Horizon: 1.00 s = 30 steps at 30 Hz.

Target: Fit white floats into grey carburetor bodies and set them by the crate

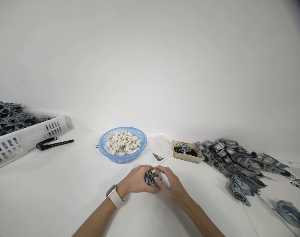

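A grey metal casting [147, 178] sits in my left hand [140, 179], whose fingers and thumb wrap round it from the left. My right hand [174, 186] pinches a white ring-shaped part [157, 173] against the casting's right side. Small brassy and dark details show between the two parts, too small to name. Fingers hide much of the casting. Both hands are held together just above the white table, in front of a blue basket [124, 160] heaped with white and cream ring-shaped parts [122, 143].
Behind my hands lie a clear tray [166, 152] with thin metal pins and a beige tray [188, 158] with black rings. Grey castings [234, 158] pile up at right, near a thin rod [273, 212]. At left are a white crate [33, 138] of castings and a black watch [47, 144].
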{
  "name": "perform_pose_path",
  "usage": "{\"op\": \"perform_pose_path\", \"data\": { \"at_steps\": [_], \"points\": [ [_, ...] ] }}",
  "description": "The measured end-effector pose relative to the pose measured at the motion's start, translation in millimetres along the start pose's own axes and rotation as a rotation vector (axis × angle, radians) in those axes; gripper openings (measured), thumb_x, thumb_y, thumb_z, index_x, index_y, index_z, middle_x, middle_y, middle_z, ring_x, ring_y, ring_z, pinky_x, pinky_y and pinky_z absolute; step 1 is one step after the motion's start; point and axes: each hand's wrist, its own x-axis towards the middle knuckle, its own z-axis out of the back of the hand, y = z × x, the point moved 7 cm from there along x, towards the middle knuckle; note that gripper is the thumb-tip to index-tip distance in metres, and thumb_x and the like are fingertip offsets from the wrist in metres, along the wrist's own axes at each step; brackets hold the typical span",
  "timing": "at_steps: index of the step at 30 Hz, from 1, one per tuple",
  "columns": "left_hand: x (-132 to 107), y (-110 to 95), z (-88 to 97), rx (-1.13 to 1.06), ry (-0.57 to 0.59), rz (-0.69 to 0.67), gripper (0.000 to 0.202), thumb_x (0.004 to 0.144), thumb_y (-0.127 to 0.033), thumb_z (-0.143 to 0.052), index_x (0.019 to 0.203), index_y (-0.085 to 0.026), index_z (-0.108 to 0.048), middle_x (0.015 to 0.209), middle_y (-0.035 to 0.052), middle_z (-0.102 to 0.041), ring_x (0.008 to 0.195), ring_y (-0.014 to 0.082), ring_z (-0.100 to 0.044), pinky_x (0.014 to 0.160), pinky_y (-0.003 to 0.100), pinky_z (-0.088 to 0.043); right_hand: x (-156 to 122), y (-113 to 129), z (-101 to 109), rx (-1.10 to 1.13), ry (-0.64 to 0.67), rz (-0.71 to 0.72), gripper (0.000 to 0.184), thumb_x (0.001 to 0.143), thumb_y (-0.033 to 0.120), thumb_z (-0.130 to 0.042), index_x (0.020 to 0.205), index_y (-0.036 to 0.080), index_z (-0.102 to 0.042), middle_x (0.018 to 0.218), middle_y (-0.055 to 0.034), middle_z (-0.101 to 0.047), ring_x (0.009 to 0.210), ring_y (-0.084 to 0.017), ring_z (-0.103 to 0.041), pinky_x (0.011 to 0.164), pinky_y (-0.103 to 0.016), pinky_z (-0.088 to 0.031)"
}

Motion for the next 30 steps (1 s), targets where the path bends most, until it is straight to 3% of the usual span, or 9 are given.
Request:
{"op": "perform_pose_path", "data": {
  "at_steps": [6, 12, 15, 19, 23, 27, 30],
  "points": [
    [0, 14, 5.0, -0.164, 0.09, 0.072, 0.044, 0.067, -0.047, -0.08, 0.1, -0.019, -0.071, 0.089, 0.0003, -0.065, 0.072, 0.0149, -0.056, 0.063, 0.025, -0.043, -1, 6, 0, -0.06, -0.032, 0.098, 0.036, 0.097, 0.033, -0.052, 0.131, 0.025, -0.056, 0.124, -0.0082, -0.064, 0.112, -0.025, -0.062, 0.096, -0.04, -0.054],
    [6, 7, 17.0, -0.313, -0.056, 0.042, 0.022, 0.086, -0.039, -0.065, 0.095, -0.021, -0.075, 0.107, 0.0038, -0.068, 0.099, 0.0197, -0.061, 0.079, 0.026, -0.044, -7, 14, 8, -0.243, -0.26, 0.349, 0.039, 0.096, 0.024, -0.057, 0.135, 0.025, -0.053, 0.129, -0.0089, -0.063, 0.119, -0.023, -0.06, 0.098, -0.037, -0.055],
    [8, 4, 15.7, -0.411, -0.049, -0.005, 0.029, 0.089, -0.045, -0.063, 0.088, -0.02, -0.077, 0.104, 0.0049, -0.069, 0.098, 0.0195, -0.061, 0.079, 0.026, -0.043, -10, 17, 9, -0.336, -0.325, 0.466, 0.045, 0.094, 0.019, -0.059, 0.138, 0.024, -0.051, 0.129, -0.0106, -0.063, 0.119, -0.024, -0.06, 0.097, -0.038, -0.056],
    [9, 3, 12.6, -0.486, -0.043, -0.03, 0.032, 0.088, -0.048, -0.066, 0.083, -0.018, -0.076, 0.101, 0.0057, -0.069, 0.095, 0.0192, -0.061, 0.076, 0.026, -0.043, -12, 17, 8, -0.356, -0.336, 0.509, 0.046, 0.095, 0.016, -0.058, 0.139, 0.024, -0.051, 0.132, -0.0117, -0.062, 0.119, -0.025, -0.06, 0.096, -0.041, -0.056],
    [8, 2, 15.2, -0.471, -0.085, -0.052, 0.032, 0.088, -0.048, -0.067, 0.083, -0.018, -0.077, 0.1, 0.0066, -0.069, 0.094, 0.0194, -0.061, 0.076, 0.027, -0.043, -9, 13, 7, -0.254, -0.28, 0.384, 0.039, 0.096, 0.023, -0.056, 0.135, 0.024, -0.056, 0.134, -0.0114, -0.06, 0.124, -0.027, -0.058, 0.102, -0.043, -0.052],
    [8, 5, 18.1, -0.463, -0.122, -0.04, 0.033, 0.086, -0.05, -0.069, 0.084, -0.018, -0.077, 0.1, 0.0073, -0.07, 0.093, 0.02, -0.062, 0.076, 0.027, -0.044, -3, -2, 12, 0.033, -0.297, 0.055, 0.044, 0.095, 0.045, -0.056, 0.133, 0.022, -0.056, 0.131, -0.0123, -0.062, 0.115, -0.027, -0.063, 0.097, -0.041, -0.054],
    [9, 7, 18.5, -0.458, -0.135, -0.038, 0.034, 0.086, -0.05, -0.069, 0.083, -0.018, -0.076, 0.098, 0.007, -0.071, 0.091, 0.0196, -0.063, 0.074, 0.027, -0.043, 1, -17, 10, 0.288, -0.284, -0.174, 0.055, 0.094, 0.059, -0.051, 0.133, 0.021, -0.055, 0.116, -0.0108, -0.069, 0.105, -0.026, -0.067, 0.093, -0.039, -0.054]
  ]
}}
